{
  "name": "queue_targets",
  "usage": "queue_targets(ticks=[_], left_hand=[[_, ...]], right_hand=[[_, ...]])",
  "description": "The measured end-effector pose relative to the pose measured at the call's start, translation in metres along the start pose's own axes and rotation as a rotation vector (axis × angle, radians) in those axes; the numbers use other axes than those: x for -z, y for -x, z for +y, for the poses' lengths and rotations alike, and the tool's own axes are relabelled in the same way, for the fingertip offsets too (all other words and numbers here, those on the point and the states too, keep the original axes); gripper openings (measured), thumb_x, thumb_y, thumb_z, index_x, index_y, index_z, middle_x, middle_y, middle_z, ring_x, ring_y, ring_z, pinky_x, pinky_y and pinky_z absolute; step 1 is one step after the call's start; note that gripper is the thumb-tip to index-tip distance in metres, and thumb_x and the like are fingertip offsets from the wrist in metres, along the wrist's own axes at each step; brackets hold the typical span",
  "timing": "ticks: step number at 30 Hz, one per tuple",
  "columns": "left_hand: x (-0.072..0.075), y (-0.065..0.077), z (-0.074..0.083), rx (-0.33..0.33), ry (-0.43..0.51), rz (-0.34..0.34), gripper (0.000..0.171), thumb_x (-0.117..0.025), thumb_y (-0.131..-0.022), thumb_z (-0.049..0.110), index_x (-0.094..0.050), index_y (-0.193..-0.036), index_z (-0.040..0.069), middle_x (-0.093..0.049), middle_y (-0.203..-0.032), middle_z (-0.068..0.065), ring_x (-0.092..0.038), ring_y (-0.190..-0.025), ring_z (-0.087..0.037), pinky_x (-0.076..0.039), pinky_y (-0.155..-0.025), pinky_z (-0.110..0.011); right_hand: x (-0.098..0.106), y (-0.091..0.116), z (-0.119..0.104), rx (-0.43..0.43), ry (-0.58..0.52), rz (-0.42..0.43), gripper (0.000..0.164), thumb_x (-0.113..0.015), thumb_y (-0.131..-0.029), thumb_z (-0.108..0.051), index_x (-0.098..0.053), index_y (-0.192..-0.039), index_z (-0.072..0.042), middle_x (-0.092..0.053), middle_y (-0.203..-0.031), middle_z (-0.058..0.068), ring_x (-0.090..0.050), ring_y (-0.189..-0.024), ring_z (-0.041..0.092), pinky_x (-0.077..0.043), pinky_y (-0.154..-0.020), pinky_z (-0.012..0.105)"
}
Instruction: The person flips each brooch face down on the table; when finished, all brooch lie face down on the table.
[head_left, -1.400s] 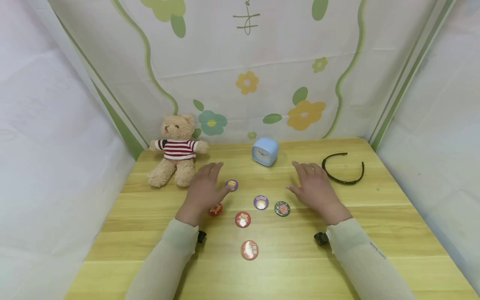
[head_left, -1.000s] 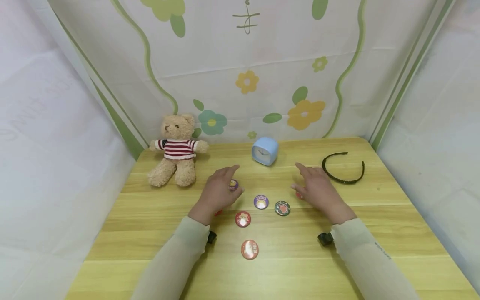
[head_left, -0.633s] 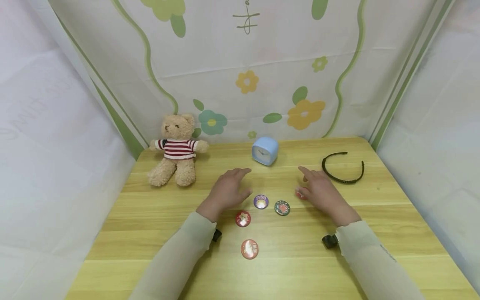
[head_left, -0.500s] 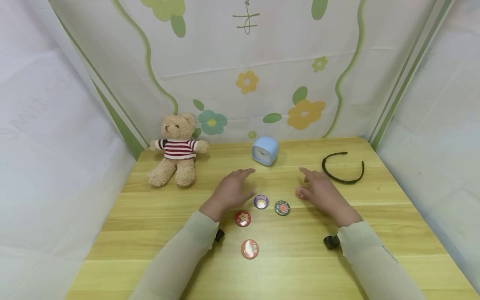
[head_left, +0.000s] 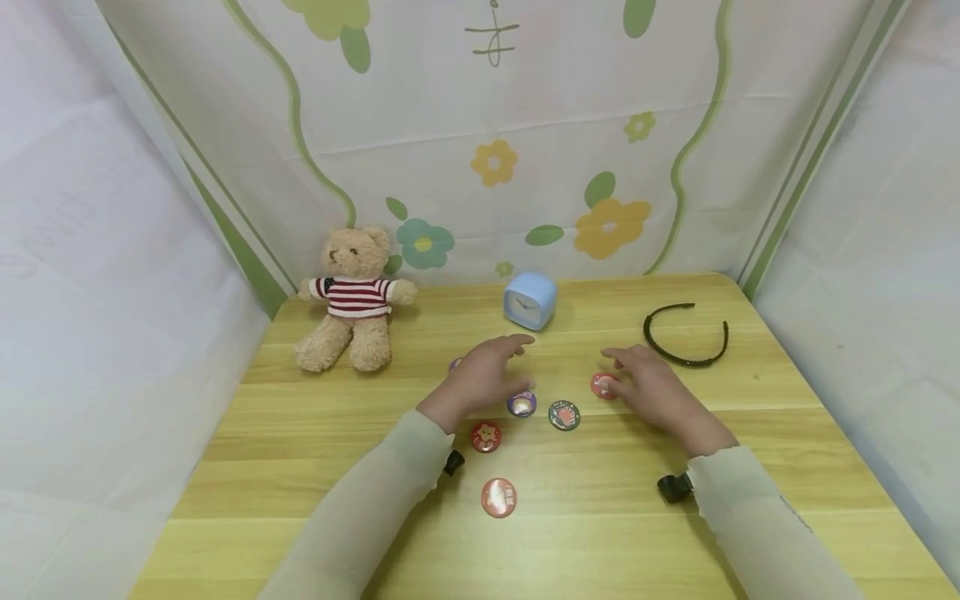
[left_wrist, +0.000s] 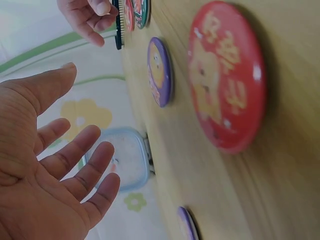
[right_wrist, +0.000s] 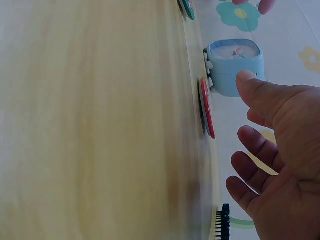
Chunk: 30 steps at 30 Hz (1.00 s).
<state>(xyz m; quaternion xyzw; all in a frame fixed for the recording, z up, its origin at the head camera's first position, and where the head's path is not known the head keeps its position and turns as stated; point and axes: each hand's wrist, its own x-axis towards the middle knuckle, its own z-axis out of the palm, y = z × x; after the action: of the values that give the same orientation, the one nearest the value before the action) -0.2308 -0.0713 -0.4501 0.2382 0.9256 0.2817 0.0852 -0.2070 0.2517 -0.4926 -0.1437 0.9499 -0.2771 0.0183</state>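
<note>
The left hand [head_left: 480,377] and right hand [head_left: 651,385], both empty, fingers loosely parted, are hovering over a table [head_left: 600,533] with six badges [head_left: 498,497], one bear [head_left: 352,298], one clock [head_left: 529,302] and one headband [head_left: 686,363], its teeth [right_wrist: 223,221] showing only in wrist views.

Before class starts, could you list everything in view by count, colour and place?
Table: one, light wood, foreground.
Backdrop: one, white floral, rear.
Side sheets: two, white, both sides.
Teddy bear: one, tan, back left.
Clock: one, light blue, back centre.
Headband: one, black, back right.
Purple badges: two, purple, centre.
Green badge: one, green, centre.
Red badges: two, red, centre and right.
Orange badge: one, orange, front.
Sleeves: two, pale grey-green, front.
Wrist devices: two, black, by cuffs.
Left grip: one, bare, centre.
Right grip: one, bare, right.
</note>
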Motion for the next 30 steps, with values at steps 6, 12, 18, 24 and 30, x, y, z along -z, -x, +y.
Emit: queue_targets(ticks=[6, 12, 18, 24, 30], left_hand=[[-0.003, -0.013, 0.009, -0.038, -0.007, -0.044, 0.059, -0.079, -0.102, 0.039, -0.06, -0.153, 0.019, -0.068, -0.148, -0.003, -0.064, -0.138, -0.024, -0.054, -0.116, -0.043], [-0.008, -0.027, 0.016, -0.06, 0.045, -0.082, 0.056, -0.08, -0.102, 0.033, -0.061, -0.151, 0.017, -0.068, -0.147, -0.004, -0.064, -0.137, -0.024, -0.054, -0.116, -0.042], [-0.016, -0.038, 0.019, -0.051, 0.111, -0.126, 0.057, -0.081, -0.101, 0.029, -0.06, -0.153, 0.019, -0.068, -0.148, -0.005, -0.062, -0.139, -0.023, -0.051, -0.119, -0.042], [-0.023, -0.046, 0.022, -0.035, 0.111, -0.161, 0.06, -0.081, -0.101, 0.025, -0.056, -0.156, 0.02, -0.069, -0.147, -0.006, -0.064, -0.138, -0.025, -0.051, -0.119, -0.042], [-0.029, -0.054, 0.025, -0.063, 0.063, -0.181, 0.058, -0.08, -0.102, 0.026, -0.057, -0.155, 0.018, -0.071, -0.142, -0.008, -0.069, -0.131, -0.027, -0.054, -0.115, -0.037]], right_hand=[[0.004, 0.004, 0.001, 0.0, -0.01, 0.005, 0.053, -0.074, -0.105, -0.027, -0.061, -0.152, -0.005, -0.06, -0.148, 0.023, -0.058, -0.137, 0.047, -0.047, -0.115, 0.068], [0.004, 0.005, 0.005, -0.027, -0.047, 0.005, 0.057, -0.076, -0.105, -0.032, -0.059, -0.151, -0.005, -0.062, -0.145, 0.022, -0.06, -0.134, 0.044, -0.049, -0.113, 0.067], [0.003, 0.005, 0.008, -0.022, -0.038, 0.007, 0.06, -0.078, -0.103, -0.031, -0.057, -0.151, -0.002, -0.063, -0.142, 0.023, -0.06, -0.133, 0.045, -0.049, -0.112, 0.067], [0.003, 0.006, 0.011, -0.024, -0.028, 0.001, 0.059, -0.078, -0.104, -0.029, -0.056, -0.151, 0.0, -0.064, -0.141, 0.024, -0.06, -0.134, 0.045, -0.048, -0.114, 0.067], [0.002, 0.005, 0.013, -0.018, -0.03, -0.004, 0.061, -0.08, -0.102, -0.029, -0.058, -0.15, 0.0, -0.068, -0.135, 0.023, -0.062, -0.13, 0.044, -0.049, -0.113, 0.066]])
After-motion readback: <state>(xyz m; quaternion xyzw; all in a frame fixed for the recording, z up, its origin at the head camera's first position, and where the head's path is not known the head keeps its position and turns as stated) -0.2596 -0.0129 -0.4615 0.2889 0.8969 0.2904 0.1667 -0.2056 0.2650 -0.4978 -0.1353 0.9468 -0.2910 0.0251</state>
